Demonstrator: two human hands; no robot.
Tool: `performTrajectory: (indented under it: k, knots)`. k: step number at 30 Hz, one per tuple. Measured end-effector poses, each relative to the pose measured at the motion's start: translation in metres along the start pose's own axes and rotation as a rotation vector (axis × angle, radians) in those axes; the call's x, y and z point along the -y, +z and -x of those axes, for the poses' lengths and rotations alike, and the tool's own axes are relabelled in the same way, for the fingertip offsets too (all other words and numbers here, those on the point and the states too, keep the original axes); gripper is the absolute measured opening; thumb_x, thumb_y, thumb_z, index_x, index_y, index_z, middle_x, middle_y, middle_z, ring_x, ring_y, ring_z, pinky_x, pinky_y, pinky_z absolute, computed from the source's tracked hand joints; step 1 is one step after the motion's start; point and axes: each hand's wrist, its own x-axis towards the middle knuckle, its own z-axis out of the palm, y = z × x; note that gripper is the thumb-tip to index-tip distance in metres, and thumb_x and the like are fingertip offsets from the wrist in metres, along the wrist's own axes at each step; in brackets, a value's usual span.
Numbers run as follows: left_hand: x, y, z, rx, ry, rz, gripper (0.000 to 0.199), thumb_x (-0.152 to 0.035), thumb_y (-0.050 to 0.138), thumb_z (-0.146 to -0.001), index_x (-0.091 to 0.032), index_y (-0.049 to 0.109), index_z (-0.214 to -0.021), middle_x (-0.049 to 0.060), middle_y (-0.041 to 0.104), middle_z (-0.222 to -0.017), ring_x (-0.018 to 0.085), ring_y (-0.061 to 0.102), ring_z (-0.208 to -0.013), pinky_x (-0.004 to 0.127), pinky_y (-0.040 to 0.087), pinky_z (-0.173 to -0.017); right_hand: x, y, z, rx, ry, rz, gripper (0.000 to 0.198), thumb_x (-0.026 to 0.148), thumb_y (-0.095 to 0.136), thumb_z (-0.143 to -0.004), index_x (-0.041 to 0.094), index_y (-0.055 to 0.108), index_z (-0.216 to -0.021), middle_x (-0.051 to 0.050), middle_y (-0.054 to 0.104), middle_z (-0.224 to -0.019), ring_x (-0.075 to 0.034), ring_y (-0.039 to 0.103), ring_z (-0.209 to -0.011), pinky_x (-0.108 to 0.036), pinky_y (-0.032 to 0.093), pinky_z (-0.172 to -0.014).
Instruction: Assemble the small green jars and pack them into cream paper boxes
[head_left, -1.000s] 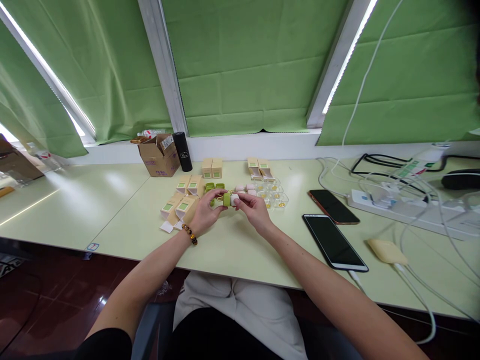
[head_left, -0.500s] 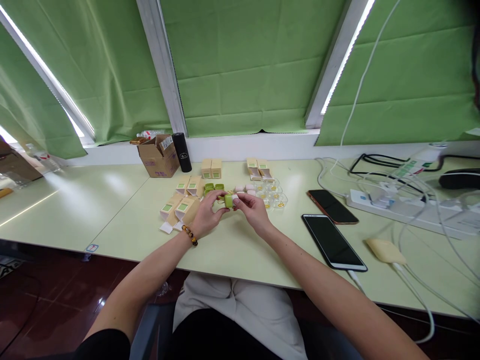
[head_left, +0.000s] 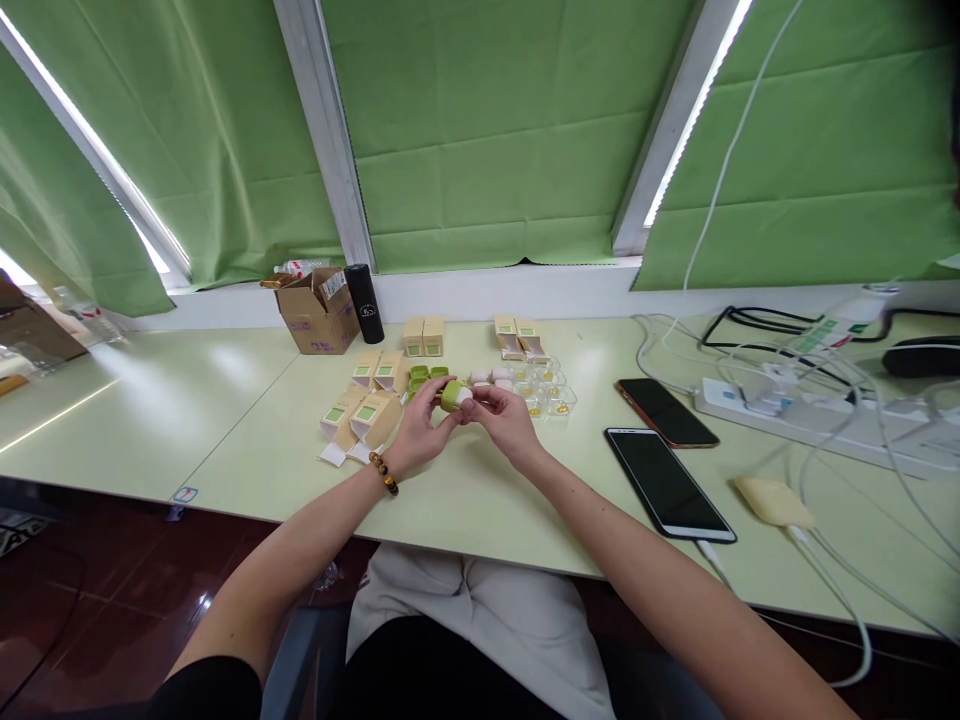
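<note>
Against green blinds (head_left: 525, 140), over a pale counter (head_left: 465, 510): holding up a small green-and-white piece (head_left: 454, 395) in a narrow two-handed grip, with the left hand (head_left: 421, 434) on the green part and the right hand (head_left: 507, 422) on the white end. Just beyond, on the surface: green cases (head_left: 418, 372), pale pink pieces (head_left: 499, 374) and clear packs (head_left: 553, 392). Beside the left hand: open cartons (head_left: 375, 416).

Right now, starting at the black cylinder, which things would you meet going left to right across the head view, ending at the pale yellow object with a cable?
Black cylinder, left hand, green-and-white piece, right hand, clear containers, white-edged phone, pale yellow object.
</note>
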Motion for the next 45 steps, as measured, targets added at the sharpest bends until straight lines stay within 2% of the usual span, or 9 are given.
performTrajectory:
  k: [4,6,10,15,23,27,32,41,45]
  knots:
    - [0.006,-0.005,-0.006,0.066,-0.157,0.214,0.054,-0.056,0.075,-0.095,-0.022,0.066,-0.136,0.013,0.071,-0.130,0.025,0.070,-0.115,0.038,0.060,-0.099,0.006,-0.005,0.007,-0.063,-0.347,0.406,0.060,0.060,0.086,-0.083,0.024,0.072,-0.129,-0.013,0.073,-0.130,-0.022,0.074,-0.083,-0.039,0.064,-0.077]
    - [0.008,-0.006,-0.007,0.132,-0.217,0.285,0.051,-0.058,0.073,-0.096,-0.021,0.070,-0.130,0.010,0.074,-0.119,0.022,0.070,-0.103,0.035,0.059,-0.090,0.007,-0.008,0.010,-0.038,-0.504,0.655,0.051,0.052,0.078,-0.093,0.025,0.070,-0.136,-0.014,0.068,-0.141,-0.022,0.075,-0.088,-0.038,0.063,-0.077]
    - [0.008,-0.001,-0.006,0.216,-0.306,0.425,0.046,-0.057,0.077,-0.092,-0.018,0.074,-0.115,0.004,0.069,-0.092,0.016,0.062,-0.081,0.030,0.053,-0.078,0.004,-0.010,0.012,-0.002,-0.684,0.939,0.032,0.037,0.061,-0.106,0.024,0.072,-0.133,-0.013,0.074,-0.134,-0.025,0.077,-0.105,-0.035,0.063,-0.079]
    - [0.002,0.005,-0.006,0.196,-0.403,0.577,0.041,-0.053,0.080,-0.090,-0.014,0.072,-0.102,0.003,0.064,-0.090,0.013,0.055,-0.078,0.027,0.048,-0.075,-0.004,-0.010,0.008,-0.047,-0.859,0.984,0.030,0.033,0.064,-0.105,0.022,0.070,-0.132,-0.012,0.078,-0.127,-0.026,0.078,-0.107,-0.034,0.066,-0.078]
    - [0.006,0.005,-0.008,0.130,-0.395,0.501,0.042,-0.055,0.080,-0.088,-0.014,0.073,-0.097,0.002,0.065,-0.085,0.013,0.057,-0.075,0.028,0.050,-0.076,-0.011,-0.009,0.004,-0.042,-0.933,1.019,0.035,0.028,0.054,-0.109,0.020,0.063,-0.142,-0.016,0.078,-0.131,-0.029,0.078,-0.116,-0.041,0.069,-0.091]
    - [0.003,0.006,-0.008,0.084,-0.329,0.398,0.046,-0.057,0.078,-0.090,-0.014,0.075,-0.108,0.006,0.074,-0.097,0.018,0.065,-0.088,0.033,0.055,-0.087,-0.011,-0.006,0.003,-0.018,-0.949,1.040,0.038,0.025,0.047,-0.111,0.017,0.061,-0.145,-0.019,0.076,-0.133,-0.030,0.076,-0.121,-0.044,0.068,-0.097]
    - [0.002,0.009,-0.006,0.053,-0.276,0.319,0.054,-0.059,0.074,-0.094,-0.016,0.073,-0.125,0.010,0.078,-0.112,0.021,0.070,-0.098,0.036,0.058,-0.091,-0.013,-0.005,0.003,-0.037,-0.970,1.073,0.039,0.023,0.046,-0.111,0.016,0.061,-0.146,-0.020,0.075,-0.134,-0.031,0.076,-0.121,-0.044,0.068,-0.095]
    - [0.004,0.013,-0.002,-0.028,-0.194,0.245,0.048,-0.053,0.071,-0.096,-0.018,0.070,-0.129,0.013,0.076,-0.130,0.026,0.071,-0.121,0.041,0.058,-0.107,-0.015,-0.004,0.002,-0.068,-1.062,1.091,0.041,0.017,0.047,-0.108,0.013,0.058,-0.148,-0.021,0.075,-0.135,-0.032,0.076,-0.123,-0.044,0.068,-0.095]
    - [0.002,0.014,0.001,-0.060,-0.169,0.231,0.048,-0.051,0.070,-0.096,-0.018,0.070,-0.130,0.014,0.074,-0.134,0.026,0.070,-0.124,0.040,0.056,-0.110,-0.012,-0.002,0.003,-0.081,-1.108,1.085,0.041,0.016,0.049,-0.107,0.012,0.058,-0.147,-0.022,0.076,-0.133,-0.032,0.076,-0.122,-0.042,0.069,-0.091]
